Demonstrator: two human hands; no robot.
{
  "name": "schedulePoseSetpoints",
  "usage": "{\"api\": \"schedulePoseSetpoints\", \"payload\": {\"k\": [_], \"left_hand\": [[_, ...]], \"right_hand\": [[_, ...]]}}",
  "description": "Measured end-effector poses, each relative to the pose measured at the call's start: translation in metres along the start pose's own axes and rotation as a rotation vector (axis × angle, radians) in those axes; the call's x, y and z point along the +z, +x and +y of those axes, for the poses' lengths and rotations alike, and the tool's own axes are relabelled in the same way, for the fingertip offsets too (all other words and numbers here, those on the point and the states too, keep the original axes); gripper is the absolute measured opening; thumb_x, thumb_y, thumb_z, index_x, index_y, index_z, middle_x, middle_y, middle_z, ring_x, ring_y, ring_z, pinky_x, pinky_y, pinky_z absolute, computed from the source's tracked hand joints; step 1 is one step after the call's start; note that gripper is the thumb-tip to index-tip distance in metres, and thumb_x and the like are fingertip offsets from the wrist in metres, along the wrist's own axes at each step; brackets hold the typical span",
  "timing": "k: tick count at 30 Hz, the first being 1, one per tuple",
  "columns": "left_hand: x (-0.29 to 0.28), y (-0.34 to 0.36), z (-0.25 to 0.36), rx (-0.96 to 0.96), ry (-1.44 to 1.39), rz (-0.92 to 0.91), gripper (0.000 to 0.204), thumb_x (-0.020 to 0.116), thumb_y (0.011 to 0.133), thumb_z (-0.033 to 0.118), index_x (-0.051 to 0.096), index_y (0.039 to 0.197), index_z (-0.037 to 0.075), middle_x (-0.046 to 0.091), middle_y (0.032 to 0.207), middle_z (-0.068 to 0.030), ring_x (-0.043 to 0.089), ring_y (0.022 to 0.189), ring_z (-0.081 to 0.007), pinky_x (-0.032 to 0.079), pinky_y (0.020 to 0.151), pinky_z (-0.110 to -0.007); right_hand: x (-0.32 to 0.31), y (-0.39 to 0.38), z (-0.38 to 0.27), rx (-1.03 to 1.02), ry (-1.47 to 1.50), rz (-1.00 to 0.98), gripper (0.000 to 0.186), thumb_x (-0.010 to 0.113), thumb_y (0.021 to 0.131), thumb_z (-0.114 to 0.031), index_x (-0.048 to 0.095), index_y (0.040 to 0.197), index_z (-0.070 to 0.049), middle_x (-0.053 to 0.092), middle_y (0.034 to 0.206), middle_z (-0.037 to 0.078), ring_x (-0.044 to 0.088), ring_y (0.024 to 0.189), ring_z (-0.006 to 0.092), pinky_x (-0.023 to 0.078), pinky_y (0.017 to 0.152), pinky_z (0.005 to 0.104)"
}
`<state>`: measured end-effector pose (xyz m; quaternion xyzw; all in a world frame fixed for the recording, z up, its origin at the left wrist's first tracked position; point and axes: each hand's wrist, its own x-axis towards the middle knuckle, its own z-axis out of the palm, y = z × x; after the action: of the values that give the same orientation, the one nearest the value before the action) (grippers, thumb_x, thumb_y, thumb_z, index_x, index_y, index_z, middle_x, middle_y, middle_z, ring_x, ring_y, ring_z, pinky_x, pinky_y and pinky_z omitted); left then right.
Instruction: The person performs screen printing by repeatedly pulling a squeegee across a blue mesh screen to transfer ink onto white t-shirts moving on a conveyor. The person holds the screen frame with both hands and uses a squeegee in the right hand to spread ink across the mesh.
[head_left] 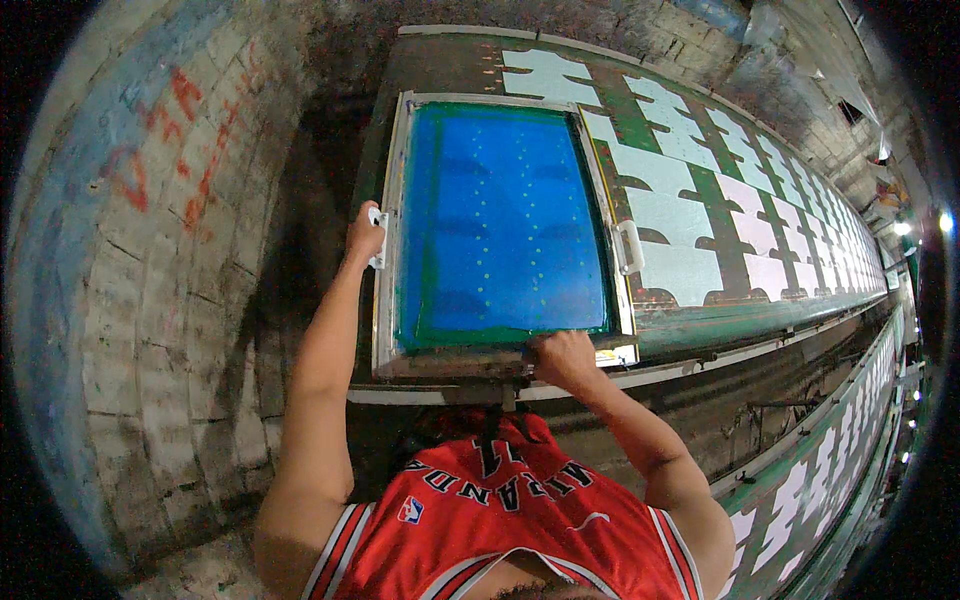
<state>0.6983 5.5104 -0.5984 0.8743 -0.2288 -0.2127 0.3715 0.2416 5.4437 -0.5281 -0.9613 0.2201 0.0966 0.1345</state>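
Note:
A screen-printing frame (392,230) with a blue mesh (510,220) lies over the near end of a long printing table. Two dotted lines run along the mesh, and dark curved shapes show through it. My left hand (366,234) is closed around the white handle (379,246) on the frame's left rail. At the near rail, right of its middle, my right hand (566,358) is curled into a fist; what lies inside its fingers is hidden. A second white handle (630,247) on the right rail has no hand on it.
Rows of pale cut fabric pieces (665,235) cover the long table (680,328) stretching away to the right. Another table with white pieces (790,510) stands at lower right. A block wall (160,250) with red markings rises on the left. Lights (945,222) glow far right.

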Motion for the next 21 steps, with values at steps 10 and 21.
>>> {"api": "schedulePoseSetpoints", "payload": {"k": [10,21], "left_hand": [[0.011,0.016,-0.022,0.006,0.102,0.038,0.053,0.057,0.082,0.005,0.054,0.131,0.024,0.071,0.104,-0.0253,0.067,0.098,-0.0475,0.051,0.085,-0.055],[0.006,-0.004,-0.004,0.102,0.174,0.126,0.056,0.062,0.082,0.004,0.053,0.134,0.023,0.072,0.105,-0.0208,0.068,0.102,-0.0428,0.052,0.086,-0.05]], "right_hand": [[0.029,0.045,0.022,-0.038,0.03,0.313,0.035,0.073,0.075,-0.022,0.068,0.106,-0.006,0.068,0.107,0.013,0.069,0.101,0.0308,0.057,0.082,0.0444],[-0.026,0.258,0.135,0.012,-0.055,0.346,0.018,0.072,0.077,-0.028,0.076,0.085,-0.011,0.073,0.082,0.016,0.073,0.075,0.0366,0.058,0.064,0.0497]]}}
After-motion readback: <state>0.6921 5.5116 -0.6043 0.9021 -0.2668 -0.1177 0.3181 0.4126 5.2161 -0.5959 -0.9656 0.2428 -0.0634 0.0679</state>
